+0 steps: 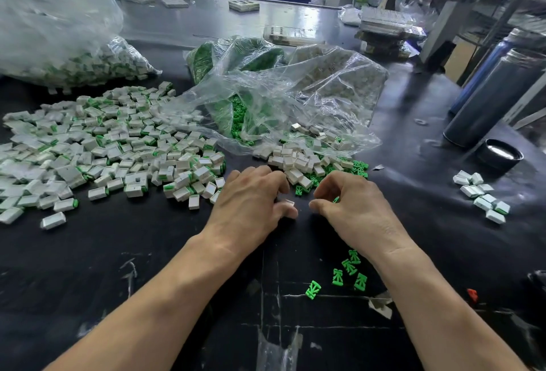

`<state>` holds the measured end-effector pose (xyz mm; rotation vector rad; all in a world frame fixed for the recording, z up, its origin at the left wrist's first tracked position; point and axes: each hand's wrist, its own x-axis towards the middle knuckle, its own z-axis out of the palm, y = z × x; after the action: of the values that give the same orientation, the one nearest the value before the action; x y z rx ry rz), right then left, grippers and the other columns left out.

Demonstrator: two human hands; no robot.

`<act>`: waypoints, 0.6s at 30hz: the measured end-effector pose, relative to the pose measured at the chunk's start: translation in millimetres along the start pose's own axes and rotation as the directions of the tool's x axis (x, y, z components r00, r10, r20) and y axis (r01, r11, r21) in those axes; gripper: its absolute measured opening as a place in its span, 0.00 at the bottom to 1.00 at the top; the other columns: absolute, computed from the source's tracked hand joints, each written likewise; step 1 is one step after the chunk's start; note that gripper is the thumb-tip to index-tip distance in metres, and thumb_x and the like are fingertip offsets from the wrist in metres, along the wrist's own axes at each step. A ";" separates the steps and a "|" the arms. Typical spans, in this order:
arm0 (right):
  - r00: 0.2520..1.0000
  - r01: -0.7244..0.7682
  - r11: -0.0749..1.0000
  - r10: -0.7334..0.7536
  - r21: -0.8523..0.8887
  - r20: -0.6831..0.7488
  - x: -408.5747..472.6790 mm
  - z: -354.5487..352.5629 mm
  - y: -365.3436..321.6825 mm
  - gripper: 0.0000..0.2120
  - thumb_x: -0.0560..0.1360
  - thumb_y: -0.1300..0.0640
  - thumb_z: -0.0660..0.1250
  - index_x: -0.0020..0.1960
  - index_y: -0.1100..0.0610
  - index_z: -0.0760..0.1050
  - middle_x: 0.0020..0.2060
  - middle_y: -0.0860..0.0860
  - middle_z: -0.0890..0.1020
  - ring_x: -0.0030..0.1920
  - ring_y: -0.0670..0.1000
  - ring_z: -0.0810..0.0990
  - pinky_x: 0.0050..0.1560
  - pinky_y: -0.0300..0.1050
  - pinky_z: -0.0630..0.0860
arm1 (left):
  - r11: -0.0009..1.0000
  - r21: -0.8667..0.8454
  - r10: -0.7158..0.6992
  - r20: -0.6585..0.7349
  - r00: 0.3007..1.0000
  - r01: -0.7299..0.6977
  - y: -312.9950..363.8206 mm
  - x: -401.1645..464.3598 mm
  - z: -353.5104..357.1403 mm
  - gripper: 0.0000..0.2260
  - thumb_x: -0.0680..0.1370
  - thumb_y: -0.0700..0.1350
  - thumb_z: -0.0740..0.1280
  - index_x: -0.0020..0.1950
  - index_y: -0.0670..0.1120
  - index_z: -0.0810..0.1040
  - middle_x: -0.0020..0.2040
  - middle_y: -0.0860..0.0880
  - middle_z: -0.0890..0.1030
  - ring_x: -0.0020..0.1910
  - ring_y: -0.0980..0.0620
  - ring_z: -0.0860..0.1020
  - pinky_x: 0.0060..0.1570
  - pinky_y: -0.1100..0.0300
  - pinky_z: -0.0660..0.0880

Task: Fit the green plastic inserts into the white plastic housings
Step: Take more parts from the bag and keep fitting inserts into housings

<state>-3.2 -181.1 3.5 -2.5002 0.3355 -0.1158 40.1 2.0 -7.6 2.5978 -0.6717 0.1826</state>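
On the black table (147,267), the left hand (251,205) pinches a white housing (289,202) at centre while the right hand (351,208), fingers curled, grips a green insert (336,199) just right of it, near the loose parts pile (310,166).

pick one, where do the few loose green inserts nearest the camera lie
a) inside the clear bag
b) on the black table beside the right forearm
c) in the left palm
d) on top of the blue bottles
b: four loose green inserts lie on the bare black table, just inside the right forearm and apart from the piles further back.
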 end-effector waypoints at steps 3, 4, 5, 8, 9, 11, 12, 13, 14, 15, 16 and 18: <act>0.999 0.017 0.987 -0.009 0.158 -0.051 0.2 4.0 -0.3 0.06 0.75 0.50 0.77 0.45 0.45 0.80 0.40 0.41 0.82 0.43 0.41 0.79 0.43 0.41 0.73 | 1.000 -0.017 0.007 0.034 0.999 -0.006 -0.4 1.3 -0.5 0.11 0.78 0.55 0.71 0.60 0.57 0.81 0.53 0.56 0.77 0.58 0.54 0.73 0.62 0.56 0.64; 0.998 0.018 0.979 -0.006 0.203 -0.063 0.6 5.3 -0.1 0.06 0.75 0.51 0.77 0.46 0.45 0.80 0.40 0.41 0.82 0.43 0.41 0.79 0.42 0.39 0.72 | 1.000 -0.022 0.013 0.038 0.999 -0.012 -0.5 1.3 -0.3 0.08 0.79 0.53 0.71 0.58 0.58 0.83 0.52 0.56 0.77 0.57 0.54 0.74 0.61 0.56 0.65; 0.997 0.020 0.970 -0.002 0.242 -0.073 1.3 6.6 0.4 0.05 0.75 0.51 0.77 0.46 0.45 0.81 0.40 0.41 0.83 0.43 0.40 0.80 0.42 0.38 0.72 | 0.999 -0.033 0.015 0.035 0.999 -0.014 -0.6 1.1 -0.1 0.06 0.78 0.52 0.72 0.54 0.57 0.84 0.50 0.57 0.77 0.56 0.54 0.74 0.60 0.56 0.65; 0.996 0.034 0.935 0.000 0.352 -0.095 3.7 9.4 1.4 0.04 0.76 0.54 0.76 0.46 0.46 0.84 0.40 0.42 0.85 0.44 0.41 0.82 0.46 0.38 0.76 | 0.989 -0.145 -0.036 0.009 0.999 0.036 -1.3 -0.9 1.4 0.02 0.77 0.50 0.74 0.47 0.57 0.82 0.44 0.60 0.76 0.48 0.59 0.73 0.52 0.61 0.66; 0.995 0.043 0.914 -0.003 0.402 -0.100 4.0 9.7 1.4 0.04 0.77 0.55 0.76 0.46 0.46 0.84 0.40 0.41 0.86 0.44 0.41 0.83 0.46 0.38 0.78 | 0.973 -0.220 -0.076 0.002 0.997 0.074 -1.1 -1.8 1.9 0.03 0.76 0.49 0.75 0.45 0.56 0.82 0.42 0.60 0.78 0.45 0.61 0.74 0.49 0.61 0.68; 0.994 0.071 0.855 -0.020 0.513 -0.105 3.8 9.8 0.4 0.05 0.77 0.57 0.75 0.47 0.47 0.85 0.40 0.40 0.86 0.41 0.39 0.83 0.41 0.33 0.77 | 0.885 -0.440 -0.165 0.006 0.986 0.151 0.0 -2.0 1.8 0.06 0.74 0.45 0.77 0.44 0.54 0.81 0.40 0.58 0.82 0.41 0.60 0.79 0.45 0.61 0.75; 0.994 0.086 0.825 -0.032 0.559 -0.107 3.3 9.8 -0.7 0.06 0.77 0.58 0.75 0.47 0.47 0.86 0.39 0.41 0.87 0.38 0.39 0.82 0.38 0.32 0.75 | 0.813 -0.556 -0.197 0.016 0.980 0.173 0.8 -1.9 1.1 0.07 0.74 0.42 0.77 0.44 0.52 0.81 0.40 0.56 0.84 0.40 0.58 0.81 0.43 0.59 0.79; 0.993 0.102 0.796 -0.045 0.597 -0.110 2.6 9.9 -2.2 0.06 0.77 0.59 0.75 0.47 0.48 0.86 0.38 0.43 0.87 0.36 0.39 0.81 0.37 0.32 0.75 | 0.739 -0.650 -0.217 0.018 0.976 0.177 1.5 -1.3 0.2 0.08 0.74 0.39 0.77 0.44 0.50 0.81 0.40 0.53 0.85 0.40 0.55 0.83 0.43 0.58 0.80; 0.991 0.120 0.768 -0.060 0.629 -0.116 1.4 10.0 -3.8 0.06 0.77 0.60 0.75 0.47 0.49 0.86 0.37 0.44 0.86 0.34 0.40 0.80 0.36 0.33 0.75 | 0.675 -0.718 -0.231 0.012 0.973 0.169 1.7 -0.8 -0.6 0.08 0.74 0.37 0.77 0.44 0.48 0.81 0.40 0.49 0.85 0.40 0.53 0.83 0.43 0.59 0.80; 0.989 0.140 0.743 -0.076 0.654 -0.125 0.4 10.2 -5.8 0.06 0.77 0.61 0.75 0.47 0.50 0.86 0.37 0.45 0.86 0.34 0.40 0.79 0.36 0.32 0.75 | 0.620 -0.768 -0.242 0.008 0.970 0.162 1.8 -0.2 -1.6 0.08 0.73 0.36 0.77 0.44 0.46 0.81 0.41 0.47 0.85 0.40 0.53 0.83 0.43 0.61 0.79; 0.986 0.160 0.724 -0.092 0.671 -0.136 -0.5 10.3 -7.7 0.06 0.77 0.62 0.75 0.47 0.51 0.86 0.36 0.45 0.86 0.34 0.40 0.80 0.36 0.32 0.75 | 0.576 -0.802 -0.251 0.010 0.968 0.158 2.0 0.2 -2.8 0.08 0.73 0.35 0.77 0.45 0.45 0.81 0.42 0.45 0.85 0.39 0.54 0.82 0.43 0.63 0.78; 0.980 0.198 0.699 -0.124 0.687 -0.157 -2.1 10.3 -11.0 0.07 0.76 0.63 0.75 0.47 0.51 0.86 0.37 0.45 0.87 0.35 0.39 0.81 0.37 0.31 0.75 | 0.523 -0.838 -0.259 0.021 0.966 0.158 2.5 0.3 -4.2 0.08 0.73 0.35 0.77 0.46 0.44 0.81 0.42 0.42 0.85 0.38 0.55 0.80 0.42 0.63 0.77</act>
<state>-1.2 -166.1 1.6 -1.7495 0.0745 -0.3694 39.1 1.8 -2.9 1.6716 -0.2680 -0.0776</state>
